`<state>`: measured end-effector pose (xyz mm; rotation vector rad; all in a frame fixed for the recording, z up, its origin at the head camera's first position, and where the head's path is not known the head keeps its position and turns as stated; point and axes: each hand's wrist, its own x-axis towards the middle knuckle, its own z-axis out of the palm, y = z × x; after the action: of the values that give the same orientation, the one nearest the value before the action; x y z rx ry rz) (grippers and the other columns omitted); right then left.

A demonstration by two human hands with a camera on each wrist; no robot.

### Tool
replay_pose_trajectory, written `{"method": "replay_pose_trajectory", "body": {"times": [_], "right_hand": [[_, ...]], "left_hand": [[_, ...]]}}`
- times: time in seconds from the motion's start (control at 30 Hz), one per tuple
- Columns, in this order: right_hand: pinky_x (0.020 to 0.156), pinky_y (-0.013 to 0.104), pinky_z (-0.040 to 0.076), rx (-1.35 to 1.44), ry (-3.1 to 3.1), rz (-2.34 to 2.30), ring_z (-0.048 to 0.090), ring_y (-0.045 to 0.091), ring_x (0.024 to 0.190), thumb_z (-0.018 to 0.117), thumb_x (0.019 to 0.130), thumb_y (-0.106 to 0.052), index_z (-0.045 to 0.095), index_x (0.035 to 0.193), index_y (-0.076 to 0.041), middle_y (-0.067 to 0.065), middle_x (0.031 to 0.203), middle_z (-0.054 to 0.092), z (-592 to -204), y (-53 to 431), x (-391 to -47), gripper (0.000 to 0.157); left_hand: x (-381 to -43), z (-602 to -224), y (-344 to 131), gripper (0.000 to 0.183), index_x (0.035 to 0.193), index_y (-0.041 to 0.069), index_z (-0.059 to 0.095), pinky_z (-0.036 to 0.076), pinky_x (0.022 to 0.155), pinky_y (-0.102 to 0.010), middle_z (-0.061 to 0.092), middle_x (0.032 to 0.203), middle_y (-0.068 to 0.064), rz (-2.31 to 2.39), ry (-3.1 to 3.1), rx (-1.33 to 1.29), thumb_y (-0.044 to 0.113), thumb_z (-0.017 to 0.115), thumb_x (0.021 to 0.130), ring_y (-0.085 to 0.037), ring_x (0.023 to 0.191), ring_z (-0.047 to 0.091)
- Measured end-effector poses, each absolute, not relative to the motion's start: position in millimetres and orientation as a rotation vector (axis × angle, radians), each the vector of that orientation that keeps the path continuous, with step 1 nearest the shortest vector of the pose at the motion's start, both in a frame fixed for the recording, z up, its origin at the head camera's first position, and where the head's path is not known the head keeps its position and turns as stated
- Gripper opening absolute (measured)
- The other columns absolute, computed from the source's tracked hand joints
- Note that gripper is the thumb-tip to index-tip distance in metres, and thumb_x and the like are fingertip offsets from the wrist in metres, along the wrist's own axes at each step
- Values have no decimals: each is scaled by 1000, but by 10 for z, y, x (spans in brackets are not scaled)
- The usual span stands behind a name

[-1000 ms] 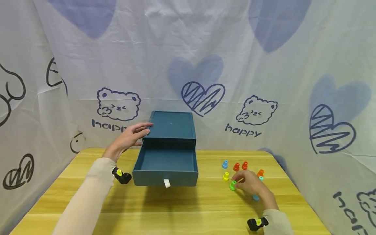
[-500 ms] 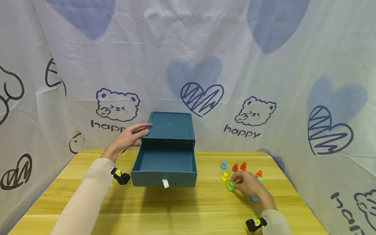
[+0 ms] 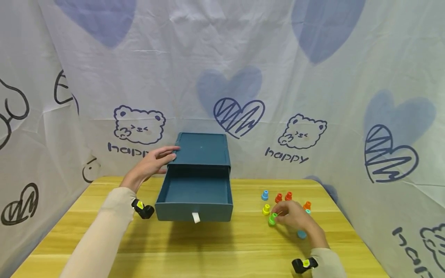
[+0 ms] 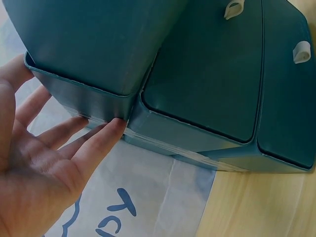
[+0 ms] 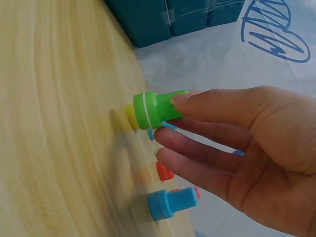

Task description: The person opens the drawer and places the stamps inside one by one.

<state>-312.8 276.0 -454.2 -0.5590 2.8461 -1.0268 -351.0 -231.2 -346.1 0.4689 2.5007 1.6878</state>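
My left hand [image 3: 151,164] rests against the left side of a dark blue-green drawer unit [image 3: 203,148], its fingers extended along the edge. In the left wrist view, the fingertips [image 4: 118,123] touch the side wall of the unit near its top compartment. The top drawer [image 3: 194,211] is pulled out, and its visible inside holds nothing. At the right, my right hand [image 3: 295,216] pinches a small green stamp [image 5: 160,108] by its narrow handle between thumb and fingers. The stamp's yellow base faces the wooden tabletop, seemingly just off it.
Around the right hand stand more stamps: a yellow one [image 3: 265,209], a blue one [image 3: 265,195], red ones [image 3: 289,196], an orange one [image 3: 307,205] and others partly hidden. Lower drawers with white pull tabs [image 4: 301,52] sit beneath. A printed cloth [image 3: 243,154] hangs behind the table.
The green stamp, pinched throughout, has tilted and risen slightly in the right hand. The left hand and the pulled-out drawer stay as they were; the head view has shifted a little.
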Motion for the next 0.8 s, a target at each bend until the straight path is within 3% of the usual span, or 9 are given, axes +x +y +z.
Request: {"method": "replay_pose_trajectory", "body": {"times": [0.57, 0.8], "right_hand": [[86, 39, 61, -622, 2872, -1022, 70, 19, 94, 77, 89, -4, 78, 108, -4, 6, 105, 77, -4414, 2676, -3117, 19], [80, 24, 60, -724, 2855, -1026, 71, 19, 95, 76, 91, -6, 78, 109, -6, 7, 106, 78, -4298, 2604, -3137, 18]], "left_hand": [[-3525, -3468, -2320, 61, 159, 19, 39, 35, 119, -68, 26, 171, -15, 1693, 2492, 472, 43, 57, 106, -42, 158, 24], [-3517, -3463, -2307, 62, 160, 18, 39, 35, 119, -68, 26, 171, -17, 1687, 2501, 472, 43, 57, 106, -43, 157, 25]]}}
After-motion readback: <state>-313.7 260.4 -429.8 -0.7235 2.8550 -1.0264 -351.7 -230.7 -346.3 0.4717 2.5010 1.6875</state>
